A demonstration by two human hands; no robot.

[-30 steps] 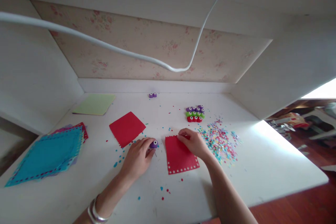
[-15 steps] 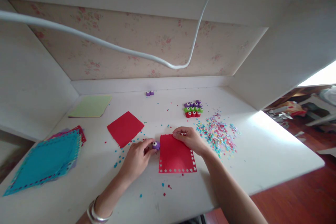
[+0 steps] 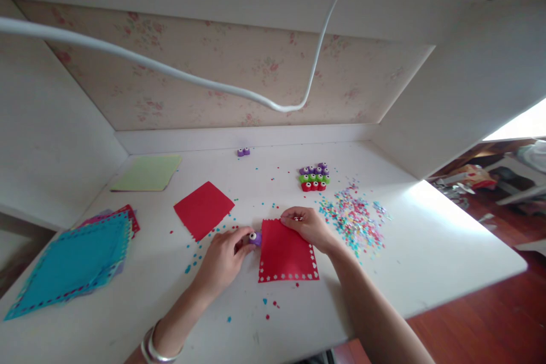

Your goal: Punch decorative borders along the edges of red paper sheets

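My left hand [image 3: 225, 259] is closed on a small purple craft punch [image 3: 255, 238], thumb and fingers on its sides. The punch sits at the left edge of a red paper sheet [image 3: 286, 253]; whether the edge is inside its slot I cannot tell. Punched shapes line the sheet's bottom and right edges, and small notches show along its top. At the top edge, my right hand [image 3: 305, 227] pinches the sheet between thumb and fingers. Another red sheet [image 3: 203, 210] lies turned at an angle beyond my left hand.
Purple, green and red craft punches [image 3: 314, 177] stand in rows behind my right hand, near a spread of confetti [image 3: 355, 217]. Two purple punches [image 3: 243, 152] stand at the back. Blue punched sheets [image 3: 77, 261] and a pale green stack [image 3: 147, 173] lie left. A white cable [image 3: 205, 84] hangs across the front.
The purple punch and the left edge of the red sheet have shifted very slightly. Both hands keep nearly the same place and grip.
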